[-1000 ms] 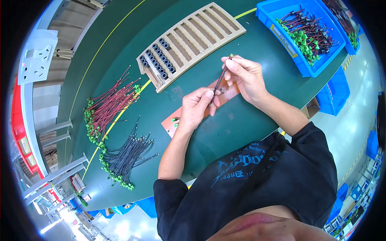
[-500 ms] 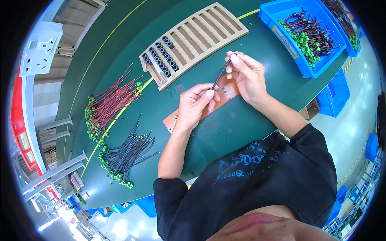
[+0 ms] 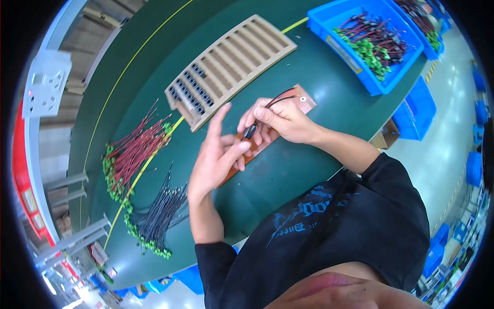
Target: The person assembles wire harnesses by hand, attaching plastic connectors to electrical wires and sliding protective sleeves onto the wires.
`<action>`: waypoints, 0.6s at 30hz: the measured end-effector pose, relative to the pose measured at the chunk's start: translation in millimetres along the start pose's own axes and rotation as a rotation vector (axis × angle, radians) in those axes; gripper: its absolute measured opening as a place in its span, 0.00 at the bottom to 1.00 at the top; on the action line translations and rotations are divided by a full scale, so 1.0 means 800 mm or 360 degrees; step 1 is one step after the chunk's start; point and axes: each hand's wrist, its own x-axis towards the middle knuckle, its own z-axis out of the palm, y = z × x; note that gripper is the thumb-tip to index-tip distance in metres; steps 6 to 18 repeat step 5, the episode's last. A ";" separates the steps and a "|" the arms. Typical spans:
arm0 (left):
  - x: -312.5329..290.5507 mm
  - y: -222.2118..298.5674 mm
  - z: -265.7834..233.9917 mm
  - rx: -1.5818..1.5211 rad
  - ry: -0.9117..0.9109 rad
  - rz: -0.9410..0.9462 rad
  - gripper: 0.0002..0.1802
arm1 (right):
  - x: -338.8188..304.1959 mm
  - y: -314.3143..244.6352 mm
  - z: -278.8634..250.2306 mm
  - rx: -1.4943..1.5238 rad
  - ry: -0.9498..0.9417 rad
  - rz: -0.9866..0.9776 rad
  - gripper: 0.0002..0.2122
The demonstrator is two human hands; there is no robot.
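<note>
My right hand (image 3: 283,121) is closed round a pair of red and black wires (image 3: 280,98), whose far ends stick out above its fingers. At the other end of the wires, between my hands, is a small black cylindrical part (image 3: 250,131). My left hand (image 3: 213,159) holds the lower end of this part between thumb and curled fingers, its index finger stretched upward. Below both hands lies an orange-brown board (image 3: 265,147), partly covered by them. A wooden slotted tray (image 3: 242,56) with several black cylindrical pieces (image 3: 193,90) in its left slots sits beyond.
Red wires (image 3: 139,144) and black wires (image 3: 162,211), both with green connectors, lie in bundles on the green table (image 3: 319,67) at left. A blue bin (image 3: 329,46) of wire assemblies stands at far right. A white socket panel (image 3: 47,85) is at the left edge.
My hands have come closer together, and the black part now shows between them. The right hand has moved left and down; the left index finger has straightened. The view has shifted slightly.
</note>
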 end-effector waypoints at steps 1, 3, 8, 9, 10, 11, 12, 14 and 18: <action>-0.009 -0.007 -0.005 0.0085 0.0055 0.0130 0.43 | -0.003 -0.015 -0.008 -0.0019 0.0017 0.0004 0.15; -0.010 0.006 -0.015 0.0353 -0.0022 0.0267 0.43 | -0.016 -0.045 -0.051 0.0392 0.0058 -0.0523 0.15; -0.013 -0.011 -0.021 0.0270 0.0017 0.0595 0.43 | -0.011 -0.092 -0.085 0.0565 0.0491 -0.0909 0.20; -0.013 -0.011 -0.021 0.0270 0.0017 0.0595 0.43 | -0.011 -0.092 -0.085 0.0565 0.0491 -0.0909 0.20; -0.013 -0.011 -0.021 0.0270 0.0017 0.0595 0.43 | -0.011 -0.092 -0.085 0.0565 0.0491 -0.0909 0.20; -0.013 -0.011 -0.021 0.0270 0.0017 0.0595 0.43 | -0.011 -0.092 -0.085 0.0565 0.0491 -0.0909 0.20; -0.013 -0.011 -0.021 0.0270 0.0017 0.0595 0.43 | -0.011 -0.092 -0.085 0.0565 0.0491 -0.0909 0.20; -0.013 -0.011 -0.021 0.0270 0.0017 0.0595 0.43 | -0.011 -0.092 -0.085 0.0565 0.0491 -0.0909 0.20; -0.013 -0.011 -0.021 0.0270 0.0017 0.0595 0.43 | -0.011 -0.092 -0.085 0.0565 0.0491 -0.0909 0.20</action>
